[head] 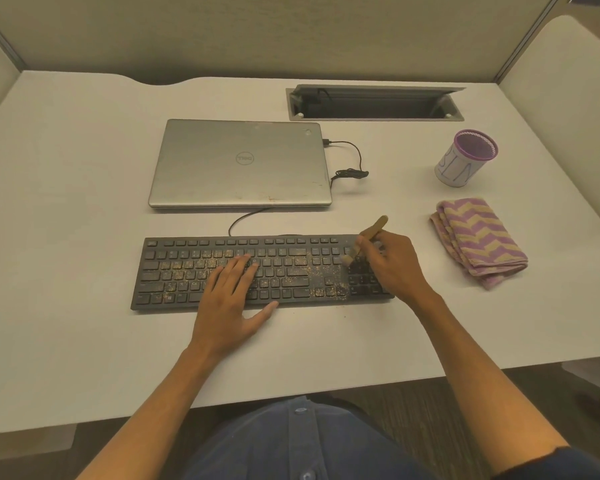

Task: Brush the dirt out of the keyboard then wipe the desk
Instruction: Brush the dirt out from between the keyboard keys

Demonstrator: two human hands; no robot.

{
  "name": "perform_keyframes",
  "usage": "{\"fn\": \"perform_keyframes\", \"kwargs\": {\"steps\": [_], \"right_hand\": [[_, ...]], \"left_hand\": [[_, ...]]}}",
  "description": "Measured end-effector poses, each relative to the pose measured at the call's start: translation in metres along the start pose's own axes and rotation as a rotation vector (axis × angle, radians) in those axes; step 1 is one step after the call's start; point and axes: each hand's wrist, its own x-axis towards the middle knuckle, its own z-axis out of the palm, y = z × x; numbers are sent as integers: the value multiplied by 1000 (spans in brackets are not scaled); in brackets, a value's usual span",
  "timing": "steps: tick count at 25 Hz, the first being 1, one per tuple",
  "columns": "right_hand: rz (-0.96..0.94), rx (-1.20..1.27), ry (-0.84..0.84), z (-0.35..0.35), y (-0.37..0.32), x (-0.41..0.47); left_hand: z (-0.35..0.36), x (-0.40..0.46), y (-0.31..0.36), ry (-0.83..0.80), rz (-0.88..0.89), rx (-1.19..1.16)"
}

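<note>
Head view showed the keyboard (257, 271), crumb-strewn, lying on the counter (84, 202). Left hand (232, 296) lay flat on its keys, fingers straight; right hand (392, 265) pinched the brush (364, 240) over the number pad. Brush looked light, its bristles soft, best held mid-handle.

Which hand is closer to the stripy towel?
Right. The right hand, holding the brush, is just beside the towel; the left hand rests mid-keyboard, farther away.
</note>
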Motion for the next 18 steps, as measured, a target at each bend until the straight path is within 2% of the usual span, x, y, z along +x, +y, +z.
{"fn": "perform_keyframes", "kwargs": {"steps": [4, 7, 11, 15, 18], "right_hand": [[-7, -6, -138, -1, 4, 2], [-7, 11, -51, 0, 5, 2], [-42, -86, -208, 2, 1, -2], [-56, -82, -31, -1, 3, -9], [-15, -36, -116, -2, 9, -14]], "left_hand": [[0, 0, 1, -1, -3, 0], [0, 0, 1, -2, 3, -1], [-1, 0, 0, -3, -1, 0], [1, 0, 1, 3, -2, -2], [1, 0, 0, 7, 1, -3]]}}
